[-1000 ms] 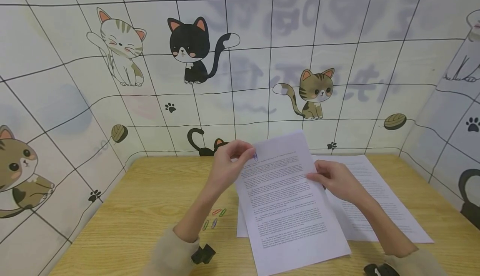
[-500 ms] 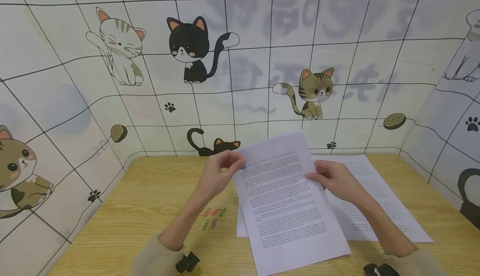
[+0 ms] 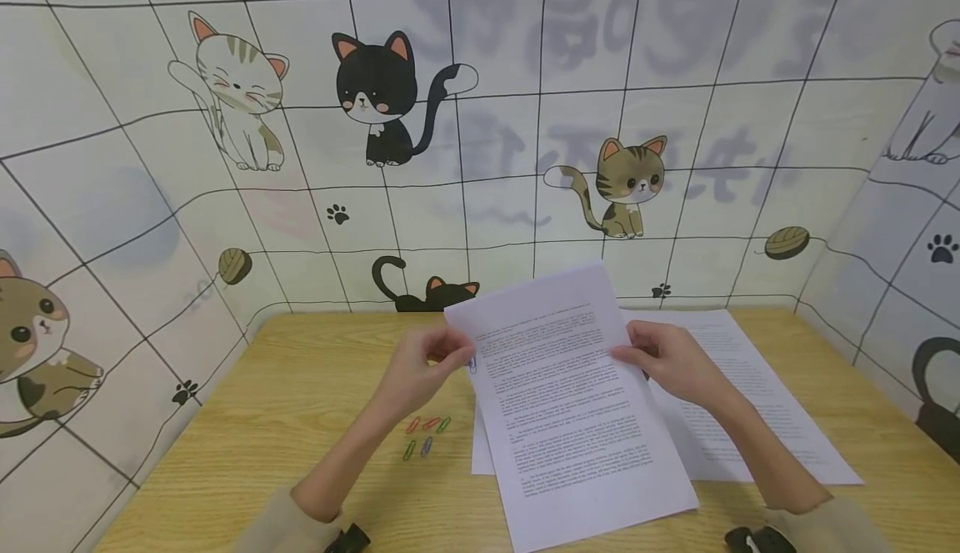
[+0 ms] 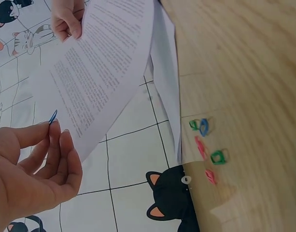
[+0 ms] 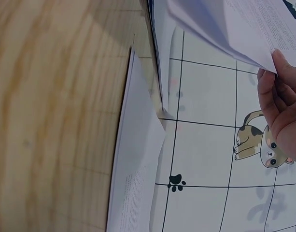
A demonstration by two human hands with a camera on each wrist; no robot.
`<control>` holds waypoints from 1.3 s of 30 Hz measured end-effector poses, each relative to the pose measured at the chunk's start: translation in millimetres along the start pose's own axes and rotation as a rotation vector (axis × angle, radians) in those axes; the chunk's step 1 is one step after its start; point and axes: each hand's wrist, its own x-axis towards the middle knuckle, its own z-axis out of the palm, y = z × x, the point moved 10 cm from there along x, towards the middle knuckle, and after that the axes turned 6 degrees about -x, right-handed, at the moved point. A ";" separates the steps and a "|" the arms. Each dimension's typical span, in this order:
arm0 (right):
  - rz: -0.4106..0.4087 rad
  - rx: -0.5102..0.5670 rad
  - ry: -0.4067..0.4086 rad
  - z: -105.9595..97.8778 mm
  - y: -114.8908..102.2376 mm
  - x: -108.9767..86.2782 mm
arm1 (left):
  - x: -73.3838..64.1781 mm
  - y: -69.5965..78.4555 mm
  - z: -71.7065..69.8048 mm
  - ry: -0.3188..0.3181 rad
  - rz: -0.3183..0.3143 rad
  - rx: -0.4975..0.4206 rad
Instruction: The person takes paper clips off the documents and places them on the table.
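In the head view my left hand (image 3: 425,369) pinches a blue paper clip (image 3: 472,364) between thumb and fingertip, at the left edge of a printed sheet of paper (image 3: 562,403). The same paper clip (image 4: 53,117) sticks up from those fingertips in the left wrist view; whether it touches the sheet I cannot tell. My right hand (image 3: 675,361) grips the sheet by its right edge, thumb on the printed face, and the sheet is raised and tilted towards me. From the right wrist, the right hand (image 5: 285,104) shows at the sheet's edge.
Several coloured paper clips (image 3: 426,444) lie on the wooden table (image 3: 300,403), left of the sheet. Behind it, more printed papers (image 3: 757,419) lie to the right, partly covered. A cat-patterned cloth wall (image 3: 510,136) stands at the table's back and sides.
My left hand has moved left and down with the blue paper clip, from the sheet's upper left area to its left edge, uncovering the top left corner. The right hand keeps its grip.
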 end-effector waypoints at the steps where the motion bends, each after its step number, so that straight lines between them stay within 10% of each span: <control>1: 0.000 0.002 -0.001 0.2 -0.1 0.1 | -1.5 -1.6 0.0 -0.008 -0.003 0.007; 39: 0.005 0.019 -0.006 1.0 0.7 -0.4 | -40.0 -47.6 9.1 -0.308 -0.170 0.177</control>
